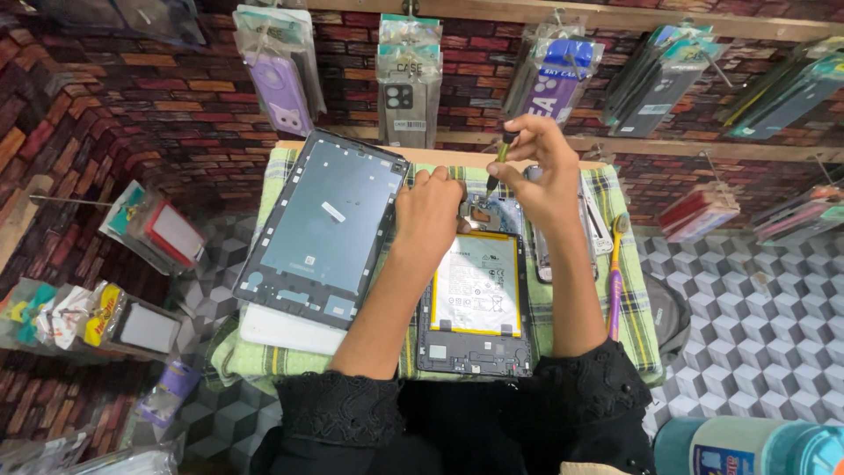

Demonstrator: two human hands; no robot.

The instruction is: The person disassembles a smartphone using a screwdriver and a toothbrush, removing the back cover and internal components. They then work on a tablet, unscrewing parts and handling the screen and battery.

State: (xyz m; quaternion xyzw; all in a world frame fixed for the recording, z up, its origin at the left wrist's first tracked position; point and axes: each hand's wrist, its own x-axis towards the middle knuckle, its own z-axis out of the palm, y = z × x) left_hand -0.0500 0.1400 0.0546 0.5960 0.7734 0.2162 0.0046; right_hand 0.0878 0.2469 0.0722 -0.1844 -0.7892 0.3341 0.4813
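An opened tablet (476, 347) lies on a green checked cloth (635, 318), its white and yellow battery (477, 286) facing up. My left hand (428, 211) rests on the tablet's top left corner, fingers curled and pressing down. My right hand (541, 171) holds a thin green-handled screwdriver (498, 160) upright, tip down at the blue circuit board (498, 214) near the tablet's top edge. The tablet's detached back cover (327, 227), grey-blue inside, lies tilted to the left.
A white flat panel (286, 332) lies under the back cover. A purple and yellow toothbrush (614, 281) sits at the cloth's right side, beside metal tools (600, 230). Packaged phone cases (409, 79) hang on the brick-patterned wall. A teal bottle (747, 447) stands at lower right.
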